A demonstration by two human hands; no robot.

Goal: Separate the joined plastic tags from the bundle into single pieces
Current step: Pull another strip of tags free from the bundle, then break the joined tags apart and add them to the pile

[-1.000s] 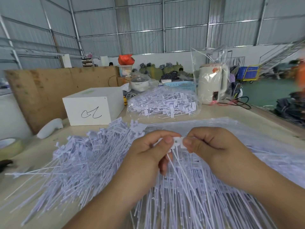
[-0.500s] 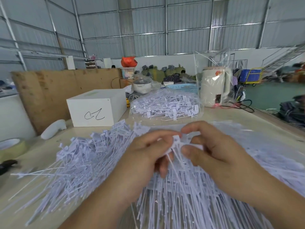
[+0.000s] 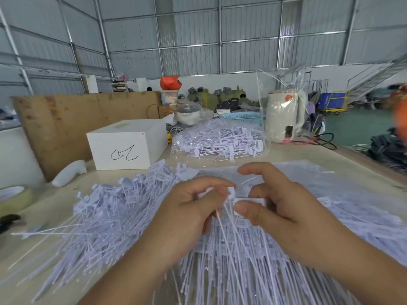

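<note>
Both hands are up over a big heap of loose white plastic tags spread across the table. The left hand pinches the head end of a small joined bundle between thumb and index finger, with the thin tails hanging down toward the pile. The right hand pinches 1 flat white tag head between thumb and a curled finger, just beside the bundle; its index finger sticks up free. Can't tell if that piece is fully apart from the bundle or still touching it, they sit really close.

Behind the hands there's a clear bag of tags, and to its left a white box with a black scribble on the front. A cream kettle wrapped in clear plastic stands at the back right, and a roll of tape sits at the far left edge, near a white plastic bottle lying on its side.
</note>
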